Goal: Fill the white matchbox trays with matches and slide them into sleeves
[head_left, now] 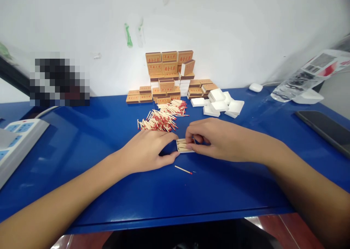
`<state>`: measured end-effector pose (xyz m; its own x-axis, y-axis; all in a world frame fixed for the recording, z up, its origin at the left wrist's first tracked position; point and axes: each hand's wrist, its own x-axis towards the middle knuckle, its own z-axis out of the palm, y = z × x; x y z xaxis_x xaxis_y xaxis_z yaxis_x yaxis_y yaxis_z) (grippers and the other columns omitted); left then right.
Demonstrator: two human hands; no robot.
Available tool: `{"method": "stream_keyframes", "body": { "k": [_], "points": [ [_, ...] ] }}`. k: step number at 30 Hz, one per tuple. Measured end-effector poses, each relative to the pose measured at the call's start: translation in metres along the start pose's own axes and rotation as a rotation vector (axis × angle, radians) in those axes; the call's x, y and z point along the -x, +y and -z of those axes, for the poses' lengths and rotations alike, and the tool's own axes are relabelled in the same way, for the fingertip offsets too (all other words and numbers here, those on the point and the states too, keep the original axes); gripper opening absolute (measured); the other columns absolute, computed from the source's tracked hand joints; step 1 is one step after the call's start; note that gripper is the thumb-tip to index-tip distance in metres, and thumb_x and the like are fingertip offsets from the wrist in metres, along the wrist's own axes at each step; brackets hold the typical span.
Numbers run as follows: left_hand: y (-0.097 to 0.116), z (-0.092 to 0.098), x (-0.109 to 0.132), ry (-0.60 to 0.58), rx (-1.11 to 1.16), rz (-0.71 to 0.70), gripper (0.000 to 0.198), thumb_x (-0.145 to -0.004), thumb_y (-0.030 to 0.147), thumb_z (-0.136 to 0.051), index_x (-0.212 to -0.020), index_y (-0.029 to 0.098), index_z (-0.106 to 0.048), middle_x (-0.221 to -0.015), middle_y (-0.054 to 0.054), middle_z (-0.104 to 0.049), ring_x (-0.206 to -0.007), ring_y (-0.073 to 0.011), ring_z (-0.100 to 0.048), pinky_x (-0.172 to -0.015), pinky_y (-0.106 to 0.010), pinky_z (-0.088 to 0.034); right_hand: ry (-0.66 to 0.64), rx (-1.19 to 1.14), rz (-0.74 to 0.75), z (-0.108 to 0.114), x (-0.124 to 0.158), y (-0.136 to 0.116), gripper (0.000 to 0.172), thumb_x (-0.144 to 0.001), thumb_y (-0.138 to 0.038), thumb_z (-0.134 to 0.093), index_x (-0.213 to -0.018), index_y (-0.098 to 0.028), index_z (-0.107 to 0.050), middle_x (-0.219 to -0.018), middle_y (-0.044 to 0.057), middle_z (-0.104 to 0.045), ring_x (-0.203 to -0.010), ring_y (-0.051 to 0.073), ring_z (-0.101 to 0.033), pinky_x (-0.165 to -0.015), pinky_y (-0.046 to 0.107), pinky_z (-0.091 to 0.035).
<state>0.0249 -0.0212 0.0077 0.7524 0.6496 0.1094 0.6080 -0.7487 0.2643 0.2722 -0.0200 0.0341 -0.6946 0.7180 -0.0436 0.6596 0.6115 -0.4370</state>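
Note:
A small white tray (183,150) holding matches lies on the blue table in front of me. My left hand (150,150) grips its left end between thumb and fingers. Over the tray's right end is my right hand (210,139), its thumb and fingers curled together at the matches; whether a match is between them is too small to tell. One loose match (183,169) with a red head lies just below the tray. Beyond my hands is a pile of red-headed matches (161,119).
Stacked matchboxes (165,68) stand against the wall. White empty trays (218,105) are heaped right of them. A power strip (23,139) lies at left; a phone (325,128), a plastic bottle (300,77) and a white case (255,87) are at right.

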Motion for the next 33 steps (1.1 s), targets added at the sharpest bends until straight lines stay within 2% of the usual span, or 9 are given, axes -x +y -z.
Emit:
{"method": "stream_keyframes", "body": {
  "k": [6, 11, 18, 33],
  "points": [
    [-0.0007, -0.0002, 0.0002, -0.001, -0.006, -0.001, 0.029, -0.095, 0.038, -0.063, -0.114, 0.018, -0.071, -0.073, 0.0, -0.067, -0.061, -0.0143, -0.062, -0.056, -0.026, -0.042, 0.02, -0.007, 0.009, -0.0016, -0.0032, 0.0022, 0.012, -0.096, -0.03, -0.057, -0.091, -0.022, -0.065, -0.086, 0.001, -0.066, -0.07, 0.014, -0.052, -0.064, 0.029, -0.033],
    [-0.0003, 0.0005, 0.0005, -0.006, 0.004, 0.001, 0.03, -0.095, 0.038, -0.063, -0.116, 0.018, -0.071, -0.074, 0.0, -0.068, -0.061, -0.0148, -0.061, -0.057, -0.026, -0.041, -0.007, -0.001, -0.045, 0.0054, 0.0017, 0.0009, 0.022, -0.095, -0.043, -0.06, -0.086, -0.023, -0.066, -0.084, 0.001, -0.065, -0.07, 0.015, -0.052, -0.062, 0.029, -0.033],
    [-0.0007, -0.0004, 0.0005, -0.001, -0.005, 0.002, 0.031, -0.095, 0.038, -0.062, -0.117, 0.018, -0.071, -0.073, 0.0, -0.068, -0.06, -0.0145, -0.061, -0.056, -0.026, -0.04, -0.031, -0.008, -0.028, 0.0055, 0.0021, 0.0006, 0.012, -0.092, -0.028, -0.06, -0.082, -0.023, -0.063, -0.082, 0.0, -0.064, -0.068, 0.014, -0.051, -0.062, 0.03, -0.032],
    [-0.0014, -0.0004, 0.0, 0.004, 0.006, -0.009, 0.031, -0.094, 0.037, -0.064, -0.116, 0.017, -0.071, -0.073, 0.0, -0.068, -0.06, -0.015, -0.061, -0.057, -0.027, -0.041, -0.01, -0.043, 0.015, 0.0045, -0.0011, -0.0023, 0.014, -0.094, -0.029, -0.06, -0.083, -0.022, -0.065, -0.077, -0.001, -0.064, -0.065, 0.013, -0.051, -0.062, 0.029, -0.031]
  ]
}}
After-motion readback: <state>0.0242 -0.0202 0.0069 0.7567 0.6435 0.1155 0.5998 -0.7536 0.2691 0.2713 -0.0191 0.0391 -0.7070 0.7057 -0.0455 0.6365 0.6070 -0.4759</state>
